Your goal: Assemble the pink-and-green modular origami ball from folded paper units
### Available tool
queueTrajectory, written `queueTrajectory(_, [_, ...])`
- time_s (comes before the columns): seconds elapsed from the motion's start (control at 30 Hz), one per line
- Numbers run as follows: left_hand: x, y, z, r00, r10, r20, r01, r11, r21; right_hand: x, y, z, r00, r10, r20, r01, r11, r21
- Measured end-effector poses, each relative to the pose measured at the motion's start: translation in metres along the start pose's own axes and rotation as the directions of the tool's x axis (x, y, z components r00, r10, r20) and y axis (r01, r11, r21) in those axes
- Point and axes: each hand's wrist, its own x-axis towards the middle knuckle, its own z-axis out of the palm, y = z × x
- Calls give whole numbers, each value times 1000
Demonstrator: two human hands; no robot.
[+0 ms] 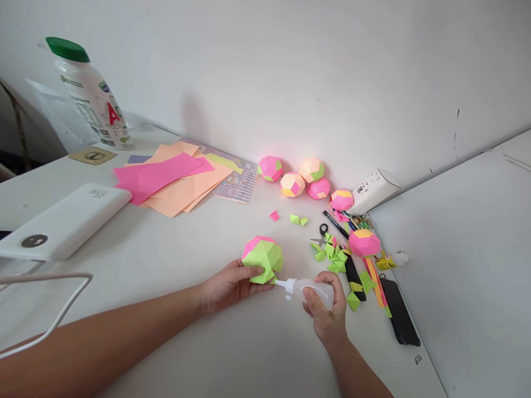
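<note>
My left hand [232, 284] holds a green and pink folded-paper ball [265, 257] from its lower left, thumb on the front and fingers beneath. In my right hand [329, 309] is a clear squeeze glue bottle [313, 293] with a white nozzle, lying nearly level. Its tip points left and meets, or comes very close to, the ball's lower right edge. Small folded green paper pieces [334, 254] lie in a heap to the right, with scissors [322, 232] at their edge. Two green pieces [295, 219] and a pink piece [274, 215] lie behind the ball.
Several finished paper balls [292, 184] stand along the wall. Paper sheets [166, 177], a white power bank [66, 221] and a green-capped bottle [93, 94] are at left. A black utility knife [353, 273], yellow glue bottle [390, 260] and black phone [399, 310] lie at right.
</note>
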Motion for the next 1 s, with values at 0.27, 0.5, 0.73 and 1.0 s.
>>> queueTrajectory(0.27, [-1, 0, 0, 1000, 4, -1, -4, 1000, -8, -1, 1, 3, 1000, -11, -21, 12, 999, 36])
queueTrajectory(0.5, [-1, 0, 1, 1000, 0, -7, 0, 1000, -8, -1, 2, 4, 999, -36, -24, 36, 999, 20])
queueTrajectory(0.73, [0, -1, 0, 1000, 1, -5, -1, 1000, -6, 0, 2, 2, 1000, -27, -7, 27, 999, 43])
queueTrajectory(1.0, [0, -1, 0, 1000, 3, 21, -3, 1000, 11, -3, 1, 3, 998, -54, 21, 53, 997, 53])
